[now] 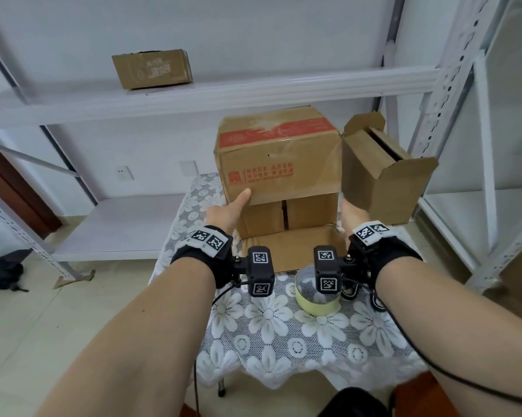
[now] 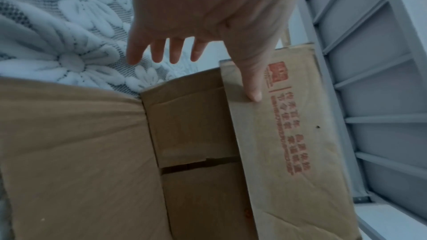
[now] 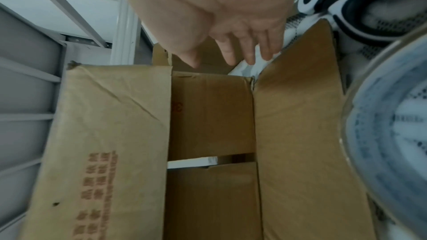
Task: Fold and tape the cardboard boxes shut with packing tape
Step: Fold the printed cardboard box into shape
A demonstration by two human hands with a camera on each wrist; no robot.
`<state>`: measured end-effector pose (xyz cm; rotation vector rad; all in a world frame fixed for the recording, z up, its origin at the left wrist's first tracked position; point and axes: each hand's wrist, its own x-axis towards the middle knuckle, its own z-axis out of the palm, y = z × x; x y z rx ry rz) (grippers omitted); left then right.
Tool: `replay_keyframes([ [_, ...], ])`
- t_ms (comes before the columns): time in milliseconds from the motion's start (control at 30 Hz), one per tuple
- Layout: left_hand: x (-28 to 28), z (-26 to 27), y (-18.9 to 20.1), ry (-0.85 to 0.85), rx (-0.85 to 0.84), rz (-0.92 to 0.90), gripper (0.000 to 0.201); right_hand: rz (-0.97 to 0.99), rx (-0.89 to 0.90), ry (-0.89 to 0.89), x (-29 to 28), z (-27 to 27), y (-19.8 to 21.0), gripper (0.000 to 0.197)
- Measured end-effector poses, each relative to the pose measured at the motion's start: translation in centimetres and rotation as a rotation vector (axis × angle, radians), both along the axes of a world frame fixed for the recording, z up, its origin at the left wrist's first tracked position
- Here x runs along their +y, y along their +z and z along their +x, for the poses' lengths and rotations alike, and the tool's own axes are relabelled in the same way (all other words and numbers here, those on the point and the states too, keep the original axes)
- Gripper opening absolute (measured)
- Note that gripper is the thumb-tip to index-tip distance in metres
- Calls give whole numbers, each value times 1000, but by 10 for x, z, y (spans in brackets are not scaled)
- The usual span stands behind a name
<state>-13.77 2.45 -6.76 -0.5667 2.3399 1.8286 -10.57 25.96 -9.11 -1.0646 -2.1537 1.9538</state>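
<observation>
Tape roll (image 1: 315,291) sits unused on table (image 1: 284,341) just behind right hand (image 1: 348,210), both hands spread loose, left hand (image 1: 228,210) thumb touching cardboard box (image 1: 279,164) top flap; inner flaps folded, outer flaps unclosed, taping left.

Brown red-printed cardboard box (image 1: 279,164) lies sideways, long flaps open (inner flaps folded), beside packing tape (image 1: 315,291).

Before you, a matt brown corrugated cardboard box (image 1: 279,164) with creased faces and red print, a glossy tape roll (image 1: 315,291), a white lace tablecloth (image 1: 284,335) with raised flowers, smooth painted metal shelving (image 1: 211,91).
</observation>
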Motion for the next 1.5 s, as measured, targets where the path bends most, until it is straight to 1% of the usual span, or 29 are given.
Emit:
replay_keyframes([
  [33, -1, -1, -2, -22, -38, 2, 108, 35, -27, 56, 1, 1, -2, 31],
  [100, -1, -2, -6, -63, -106, 19, 122, 106, -94, 81, 5, 0, -9, 39],
  [133, -1, -3, -9, -85, -129, 33, 124, 124, -106, 64, 6, 0, -11, 39],
  [233, 2, -2, -18, -134, -201, 90, 115, 131, -132, 54, 6, -1, -15, 31],
  [267, 2, -2, -21, -134, -222, 103, 115, 123, -132, 46, 9, -3, -18, 35],
  [333, 2, -2, -23, -138, -231, 78, 115, 79, -122, 27, 11, -2, -15, 51],
  [367, 2, -1, -23, -149, -219, 55, 113, 66, -115, 26, 12, -2, -14, 52],
  [467, 1, 1, -20, -180, -202, 35, 104, 89, -45, -41, 12, 0, -9, 37],
  [533, 1, 1, -22, -180, -174, 62, 100, 40, 89, -79, 9, -1, -3, 24],
  [600, 2, -1, -25, -115, -149, 129, 96, -73, 227, -126, 6, -1, 4, 16],
  [633, 3, -2, -26, -75, -129, 180, 94, -106, 270, -143, 4, -1, 7, 17],
  [667, 4, -3, -26, -36, -102, 213, 91, -126, 315, -165, 2, -1, 10, 24],
  [733, 6, -5, -26, 15, -43, 208, 92, -89, 349, -160, -1, -5, 10, 39],
  [800, 8, -9, -26, 48, 26, 172, 98, 4, 324, -160, -2, -11, 6, 44],
  [900, 11, -10, -26, 39, 122, 132, 100, 90, 298, -171, -2, -15, 4, 43],
  [933, 11, -11, -27, 30, 150, 111, 95, 109, 292, -171, -1, -17, 2, 42],
  [1000, 13, -11, -28, 17, 214, 76, 74, 138, 295, -170, -1, -20, 1, 41],
  [1033, 14, -12, -30, 14, 243, 70, 67, 159, 290, -164, 0, -22, 0, 41],
  [1100, 15, -13, -32, 4, 299, 72, 65, 247, 247, -120, 2, -24, -1, 44],
  [1167, 15, -14, -34, -30, 357, 70, 63, 342, 204, -66, 5, -27, 0, 52],
  [1233, 16, -15, -34, -48, 393, 71, 64, 354, 236, -26, 6, -29, 1, 55],
  [1333, 18, -18, -36, -56, 448, 51, 61, 307, 291, 8, 3, -32, -1, 49],
  [1500, 17, -17, -36, -39, 467, 65, 53, 284, 323, -17, -6, -31, -2, 41],
])
